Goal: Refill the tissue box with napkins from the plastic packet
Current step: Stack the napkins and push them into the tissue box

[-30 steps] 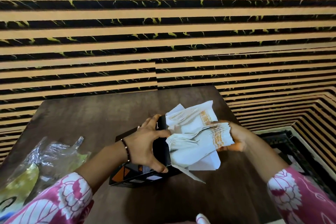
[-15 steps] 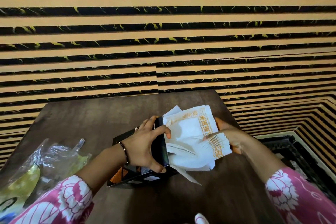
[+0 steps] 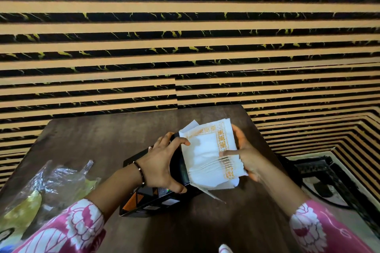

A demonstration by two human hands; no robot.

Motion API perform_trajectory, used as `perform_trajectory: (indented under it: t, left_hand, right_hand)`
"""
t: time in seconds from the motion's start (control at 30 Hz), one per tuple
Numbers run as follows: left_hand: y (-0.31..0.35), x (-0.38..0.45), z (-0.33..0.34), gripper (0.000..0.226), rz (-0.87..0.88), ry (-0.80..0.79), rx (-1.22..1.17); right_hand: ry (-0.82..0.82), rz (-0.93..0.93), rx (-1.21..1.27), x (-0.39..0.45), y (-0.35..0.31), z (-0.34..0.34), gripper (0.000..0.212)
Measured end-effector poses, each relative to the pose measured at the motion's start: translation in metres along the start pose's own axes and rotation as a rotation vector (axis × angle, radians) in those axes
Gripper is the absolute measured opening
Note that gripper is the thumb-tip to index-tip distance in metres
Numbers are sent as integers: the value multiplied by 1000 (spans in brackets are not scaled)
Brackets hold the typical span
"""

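Left hand (image 3: 162, 167): we grip the open end of the box (image 3: 156, 199), fingers wrapped round it.
Right hand (image 3: 247, 158): we clasp the napkins (image 3: 207, 154), part-way into that end.
Packet (image 3: 49, 183): on the table (image 3: 98, 135), left, apart.

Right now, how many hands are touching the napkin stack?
2: the left hand grips the black tissue box with its thumb on the napkin stack; the right hand holds the stack's far side.

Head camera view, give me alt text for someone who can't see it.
A right hand pushes a stack of white napkins into the open end of a black tissue box steadied by the left hand on a dark table; a plastic packet lies left.
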State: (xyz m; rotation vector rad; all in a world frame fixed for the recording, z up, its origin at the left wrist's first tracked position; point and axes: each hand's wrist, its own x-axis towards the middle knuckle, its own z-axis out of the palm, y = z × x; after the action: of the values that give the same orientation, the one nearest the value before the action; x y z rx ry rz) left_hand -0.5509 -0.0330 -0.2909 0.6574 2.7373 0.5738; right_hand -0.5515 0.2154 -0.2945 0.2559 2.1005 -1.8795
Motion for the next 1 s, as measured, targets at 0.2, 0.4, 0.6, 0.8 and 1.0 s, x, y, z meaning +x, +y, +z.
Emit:
perform_trajectory:
  t: [0.2,0.4,0.6,0.8,1.0]
  left_hand:
    - [-5,0,3,103,-21,43,-36]
    - [-1,-4,5,107,30,64,-7]
    - [2,-7,7,107,43,80,64]
    - [6,-10,6,109,39,69,129]
    - [10,-13,8,108,14,35,156]
  right_hand:
    - [22,-126,34,-5,-5,14,83]
    - [-2,-131,-61,-6,-9,23,91]
    - [30,-123,-75,-6,-3,30,86]
    - [20,-61,94,-5,12,36,71]
    - [-135,173,361,-9,30,27,51]
